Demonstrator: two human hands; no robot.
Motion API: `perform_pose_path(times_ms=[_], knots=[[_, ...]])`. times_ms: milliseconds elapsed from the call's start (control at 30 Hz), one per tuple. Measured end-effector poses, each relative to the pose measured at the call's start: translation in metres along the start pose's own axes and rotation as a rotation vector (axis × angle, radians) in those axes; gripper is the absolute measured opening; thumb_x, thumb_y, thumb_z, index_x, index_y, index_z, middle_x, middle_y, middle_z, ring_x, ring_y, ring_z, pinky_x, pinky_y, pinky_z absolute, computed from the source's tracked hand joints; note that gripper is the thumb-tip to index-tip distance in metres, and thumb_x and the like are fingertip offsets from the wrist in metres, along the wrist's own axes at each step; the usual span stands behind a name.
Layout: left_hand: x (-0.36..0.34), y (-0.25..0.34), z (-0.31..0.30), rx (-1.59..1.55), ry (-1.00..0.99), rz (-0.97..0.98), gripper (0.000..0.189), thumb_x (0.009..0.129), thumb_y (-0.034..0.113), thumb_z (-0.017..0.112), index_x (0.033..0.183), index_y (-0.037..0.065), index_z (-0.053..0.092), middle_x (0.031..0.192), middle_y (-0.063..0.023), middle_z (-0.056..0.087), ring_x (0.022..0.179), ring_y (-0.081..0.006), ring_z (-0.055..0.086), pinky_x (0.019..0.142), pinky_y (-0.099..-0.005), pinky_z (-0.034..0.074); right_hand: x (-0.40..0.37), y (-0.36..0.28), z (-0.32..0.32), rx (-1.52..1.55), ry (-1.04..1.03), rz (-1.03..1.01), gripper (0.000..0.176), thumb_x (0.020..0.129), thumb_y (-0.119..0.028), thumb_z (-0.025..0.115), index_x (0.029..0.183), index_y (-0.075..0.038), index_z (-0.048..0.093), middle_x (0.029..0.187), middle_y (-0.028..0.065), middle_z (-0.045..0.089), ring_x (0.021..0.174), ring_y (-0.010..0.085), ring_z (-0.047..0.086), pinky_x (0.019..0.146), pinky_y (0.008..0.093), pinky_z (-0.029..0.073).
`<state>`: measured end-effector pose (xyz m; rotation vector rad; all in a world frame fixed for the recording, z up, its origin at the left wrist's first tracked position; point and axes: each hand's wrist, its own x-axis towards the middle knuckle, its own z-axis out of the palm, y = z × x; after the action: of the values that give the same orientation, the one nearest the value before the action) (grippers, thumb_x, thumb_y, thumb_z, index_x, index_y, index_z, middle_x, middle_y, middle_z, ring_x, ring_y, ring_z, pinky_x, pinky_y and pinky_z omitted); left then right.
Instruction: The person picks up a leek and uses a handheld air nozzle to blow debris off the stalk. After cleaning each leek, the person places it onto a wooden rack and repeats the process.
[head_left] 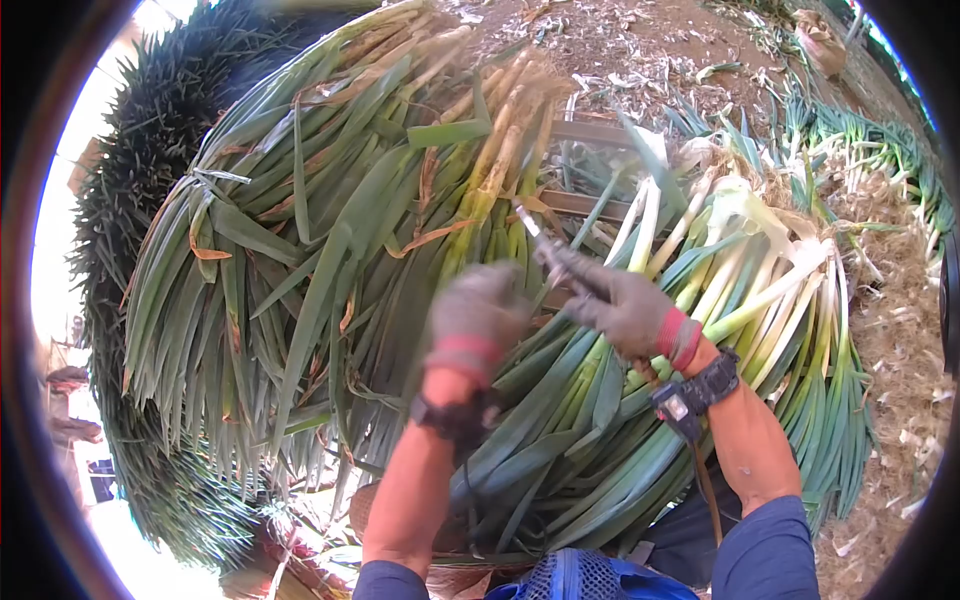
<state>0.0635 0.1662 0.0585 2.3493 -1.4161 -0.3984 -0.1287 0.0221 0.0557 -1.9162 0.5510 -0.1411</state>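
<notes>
While the right hand's (632, 308) fingers grip the slim tool (528, 221) mid-frame, steadily angling it along the stalks (497, 165), clear of the left hand (478, 312), seems best, though I cannot tell that blurred hand's grip.

The right grip (622, 303) wears a matt cloth glove (640, 318) around a slim tool (527, 220) with a shiny, metallic-looking end. Leaves (340, 250) left of the grip look smooth and satiny; the ground (600, 40) beyond it is rough.
</notes>
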Motion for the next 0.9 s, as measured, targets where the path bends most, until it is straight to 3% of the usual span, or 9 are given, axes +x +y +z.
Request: perform_pose_path(times_ms=[33, 133, 333, 400, 467, 633, 700, 800, 900], knots=[[0.009, -0.012, -0.006, 0.164, 0.212, -0.075, 0.04, 0.085, 0.036, 0.079, 0.118, 0.014, 0.076, 0.11, -0.0145, 0.074, 0.104, -0.0371, 0.071, 0.089, -0.0481, 0.056, -0.001, -0.002, 0.006, 0.007, -0.008, 0.01, 0.071, 0.098, -0.029, 0.07, 0.164, -0.018, 0.044, 0.113, 0.0203, 0.075, 0.092, 0.0314, 0.072, 0.092, 0.0381, 0.055], [0.03, -0.053, 0.01, 0.499, 0.268, -0.029, 0.03, 0.084, 0.032, 0.08, 0.108, 0.014, 0.077, 0.102, -0.0112, 0.074, 0.099, -0.0348, 0.072, 0.083, -0.0477, 0.057, 0.0, -0.001, 0.023, 0.068, 0.007, 0.021, 0.071, 0.098, -0.028, 0.07, 0.163, -0.017, 0.044, 0.109, 0.0192, 0.074, 0.087, 0.0313, 0.07, 0.09, 0.0384, 0.054], [0.022, -0.012, 0.046, 0.56, 0.184, 0.002, 0.011, 0.086, 0.022, 0.072, 0.096, 0.017, 0.075, 0.093, -0.0052, 0.073, 0.089, -0.0255, 0.073, 0.077, -0.0434, 0.058, -0.015, -0.023, 0.025, 0.205, 0.052, -0.016, 0.068, 0.098, -0.027, 0.069, 0.16, -0.009, 0.048, 0.119, 0.0219, 0.073, 0.106, 0.0321, 0.072, 0.1, 0.0367, 0.052], [0.018, 0.001, 0.089, 0.209, -0.002, -0.132, 0.011, 0.092, 0.023, 0.071, 0.1, 0.017, 0.074, 0.093, -0.0077, 0.075, 0.09, -0.0286, 0.075, 0.076, -0.0424, 0.06, -0.013, -0.01, 0.033, 0.254, 0.078, -0.084, 0.065, 0.098, -0.024, 0.069, 0.157, -0.006, 0.051, 0.129, 0.0246, 0.071, 0.118, 0.0384, 0.071, 0.106, 0.0373, 0.051], [0.01, -0.023, 0.162, -0.602, 0.252, -0.107, 0.024, 0.093, 0.027, 0.072, 0.11, 0.012, 0.074, 0.104, -0.014, 0.078, 0.096, -0.0335, 0.076, 0.083, -0.0432, 0.061, -0.013, -0.03, 0.026, 0.089, -0.074, 0.018, 0.068, 0.099, -0.018, 0.068, 0.161, -0.005, 0.045, 0.141, 0.0197, 0.067, 0.129, 0.0268, 0.064, 0.114, 0.033, 0.044], [-0.013, -0.011, 0.086, -0.092, -0.249, 0.1, 0.027, 0.092, 0.029, 0.073, 0.111, 0.011, 0.076, 0.104, -0.0166, 0.077, 0.095, -0.0353, 0.074, 0.085, -0.0434, 0.059, 0.0, -0.044, 0.022, 0.006, -0.134, 0.251, 0.069, 0.098, -0.018, 0.07, 0.161, -0.004, 0.045, 0.148, 0.0219, 0.063, 0.133, 0.0266, 0.064, 0.115, 0.0342, 0.044], [-0.026, -0.025, 0.041, -0.082, -0.303, 0.107, 0.021, 0.091, 0.028, 0.076, 0.102, 0.011, 0.078, 0.094, -0.0149, 0.076, 0.086, -0.0353, 0.073, 0.079, -0.0409, 0.058, -0.009, -0.032, 0.039, -0.008, -0.112, 0.061, 0.067, 0.098, -0.025, 0.068, 0.16, -0.011, 0.048, 0.125, 0.0259, 0.07, 0.114, 0.0386, 0.068, 0.101, 0.0419, 0.05], [-0.034, -0.046, 0.006, -0.198, -0.028, 0.066, 0.013, 0.087, 0.018, 0.077, 0.094, 0.009, 0.081, 0.089, -0.0133, 0.077, 0.085, -0.0323, 0.075, 0.078, -0.0403, 0.059, -0.001, -0.016, 0.052, -0.033, -0.04, 0.03, 0.068, 0.097, -0.029, 0.067, 0.16, -0.014, 0.047, 0.11, 0.0274, 0.073, 0.102, 0.0436, 0.07, 0.092, 0.0457, 0.054], [-0.021, -0.058, -0.012, -0.025, 0.301, -0.059, 0.025, 0.087, 0.021, 0.077, 0.109, 0.008, 0.081, 0.104, -0.0134, 0.078, 0.093, -0.0318, 0.075, 0.085, -0.041, 0.059, 0.003, -0.016, 0.055, 0.017, 0.012, -0.001, 0.068, 0.098, -0.027, 0.067, 0.162, -0.014, 0.046, 0.115, 0.0236, 0.072, 0.103, 0.0367, 0.07, 0.095, 0.0416, 0.053]])
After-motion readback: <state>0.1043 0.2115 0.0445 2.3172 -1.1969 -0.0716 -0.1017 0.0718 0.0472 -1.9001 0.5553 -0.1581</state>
